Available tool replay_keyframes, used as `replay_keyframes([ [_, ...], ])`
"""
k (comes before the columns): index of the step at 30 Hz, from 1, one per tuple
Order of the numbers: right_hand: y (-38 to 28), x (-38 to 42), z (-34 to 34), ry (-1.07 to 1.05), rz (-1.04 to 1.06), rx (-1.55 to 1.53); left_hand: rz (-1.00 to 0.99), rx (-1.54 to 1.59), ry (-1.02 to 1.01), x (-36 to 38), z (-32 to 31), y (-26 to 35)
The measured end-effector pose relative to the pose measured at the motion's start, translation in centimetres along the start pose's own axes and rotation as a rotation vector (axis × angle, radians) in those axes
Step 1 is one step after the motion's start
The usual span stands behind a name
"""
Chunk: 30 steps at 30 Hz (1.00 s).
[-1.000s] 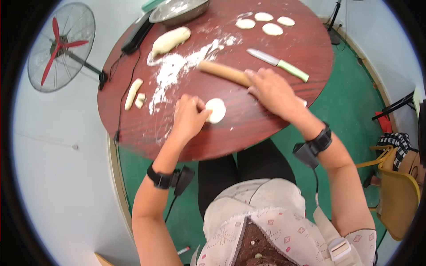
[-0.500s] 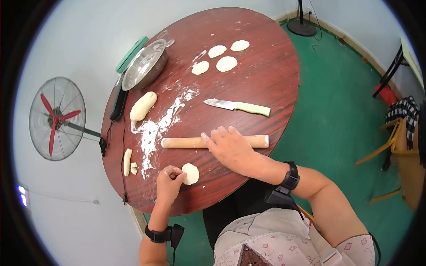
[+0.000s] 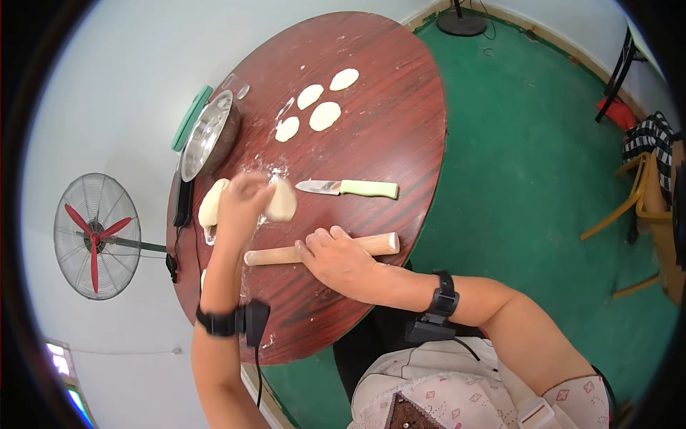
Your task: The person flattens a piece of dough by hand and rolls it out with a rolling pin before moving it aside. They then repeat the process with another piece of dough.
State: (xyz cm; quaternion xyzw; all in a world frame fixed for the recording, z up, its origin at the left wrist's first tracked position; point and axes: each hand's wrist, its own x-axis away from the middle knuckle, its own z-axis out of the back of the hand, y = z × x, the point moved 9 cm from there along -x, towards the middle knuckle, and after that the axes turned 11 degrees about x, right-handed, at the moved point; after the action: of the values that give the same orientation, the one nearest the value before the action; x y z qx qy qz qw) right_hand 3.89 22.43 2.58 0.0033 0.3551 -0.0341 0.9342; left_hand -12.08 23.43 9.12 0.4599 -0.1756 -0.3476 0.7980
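My left hand (image 3: pixel 244 204), smeared by motion, is raised over the floury part of the table and pinches a thin round dough wrapper (image 3: pixel 283 200) at its edge. Beneath that forearm and partly hidden by it lies a big lump of dough (image 3: pixel 210 206). My right hand (image 3: pixel 337 261) is curled over the middle of a wooden rolling pin (image 3: pixel 382 244), which lies on the table tilted slightly up to the right. Just beyond the pin is a knife (image 3: pixel 368 188) with a pale green handle, its blade pointing left.
Several flat dough wrappers (image 3: pixel 325 116) lie at the far side of the round wooden table (image 3: pixel 400 107). A metal bowl (image 3: pixel 227 139), a green lid (image 3: pixel 190 118) and a clear cup (image 3: pixel 237 86) stand at its left edge. A fan (image 3: pixel 96 237) is beyond.
My left hand has lifted the wrapper off the table near me and carried it forward past the pin. The pin's right end has swung slightly forward under my right hand. The view has shifted.
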Motion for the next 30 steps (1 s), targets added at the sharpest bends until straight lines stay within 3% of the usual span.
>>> replay_keyframes([
  [4, -0.2, -0.1, -1.1, -0.010, -0.032, -0.005, 0.061, 0.451, -0.134, -7.7, -7.8, 1.0],
  [7, -0.9, -0.1, -1.9, -0.204, 0.089, 0.019, 0.246, 0.604, -0.102, -10.6, -11.2, -1.9],
  [10, -0.7, 0.1, -1.7, -0.209, 0.105, -0.020, 0.300, 0.538, -0.022, -10.5, -10.2, -4.3],
  [11, -0.3, -0.1, -1.3, -0.123, 0.048, -0.013, 0.320, 0.514, -0.073, -10.2, -9.4, -4.7],
  [13, 0.1, -0.4, -0.3, 0.045, -0.050, -0.014, 0.334, 0.391, -0.166, -8.2, -6.1, -3.2],
  [16, 0.3, -0.4, -2.1, -0.158, -0.088, -0.106, 0.243, 0.156, -0.261, -4.8, 2.3, -4.3],
  [18, 0.2, -0.3, -2.7, -0.188, -0.076, -0.163, 0.328, 0.038, -0.054, -0.2, 11.0, -5.3],
  [20, -0.1, -0.2, -1.2, 0.029, 0.036, -0.034, 0.345, -0.213, 0.156, 4.0, 20.4, -7.3],
  [22, -0.1, -0.6, -1.3, -0.116, 0.036, -0.007, 0.390, -0.126, 0.355, 10.2, 26.0, -9.2],
  [24, 0.2, -0.5, -1.6, -0.108, 0.033, -0.015, 0.477, -0.067, 0.402, 14.9, 30.4, -15.1],
  [28, 0.0, -0.7, -1.8, -0.057, 0.042, 0.050, 0.511, -0.218, 0.400, 19.8, 30.5, -19.6],
  [30, -0.3, -0.9, -1.5, -0.040, 0.053, 0.080, 0.410, -0.322, 0.440, 20.1, 28.7, -20.9],
])
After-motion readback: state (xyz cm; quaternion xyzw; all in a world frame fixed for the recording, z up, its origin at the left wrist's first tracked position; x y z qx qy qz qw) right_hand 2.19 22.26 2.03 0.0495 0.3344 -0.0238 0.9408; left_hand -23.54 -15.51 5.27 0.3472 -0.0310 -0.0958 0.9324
